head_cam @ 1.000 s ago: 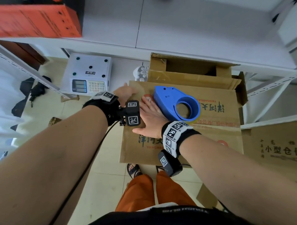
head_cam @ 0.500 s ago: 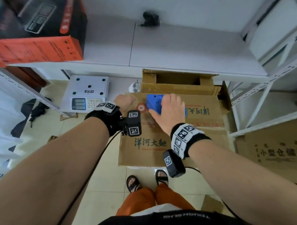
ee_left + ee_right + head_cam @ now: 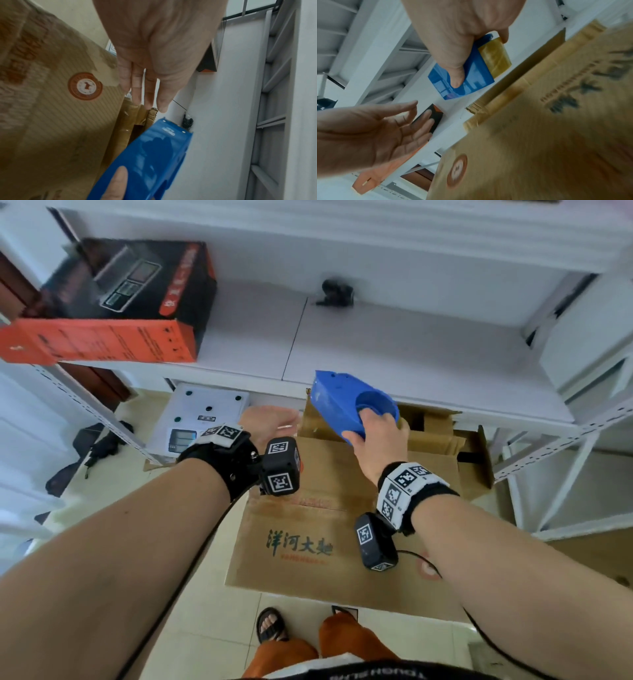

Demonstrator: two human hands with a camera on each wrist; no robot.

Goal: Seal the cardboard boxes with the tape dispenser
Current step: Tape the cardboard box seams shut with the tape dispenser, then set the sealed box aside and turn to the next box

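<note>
My right hand [image 3: 375, 436] grips the blue tape dispenser [image 3: 346, 405] and holds it lifted above the far edge of the closed cardboard box [image 3: 329, 542]. In the right wrist view the thumb lies on the blue dispenser [image 3: 467, 75], and a strip of brown tape [image 3: 496, 59] shows at its edge. My left hand [image 3: 270, 422] hovers with straight fingers, holding nothing, near the box's far left corner, just left of the dispenser. In the left wrist view the fingers [image 3: 147, 88] point past the box top [image 3: 51, 108] toward the dispenser [image 3: 154, 155].
Behind the closed box stands an open cardboard box [image 3: 435, 436] with its flaps up. A white shelf [image 3: 394, 350] carries an orange and black carton [image 3: 113, 313]. A white scale [image 3: 202, 416] sits on the floor at left. Another box [image 3: 596, 556] is at right.
My right hand has picked the dispenser up off the box top and raised it toward the shelf edge. My left hand has lifted off the box corner and opened.
</note>
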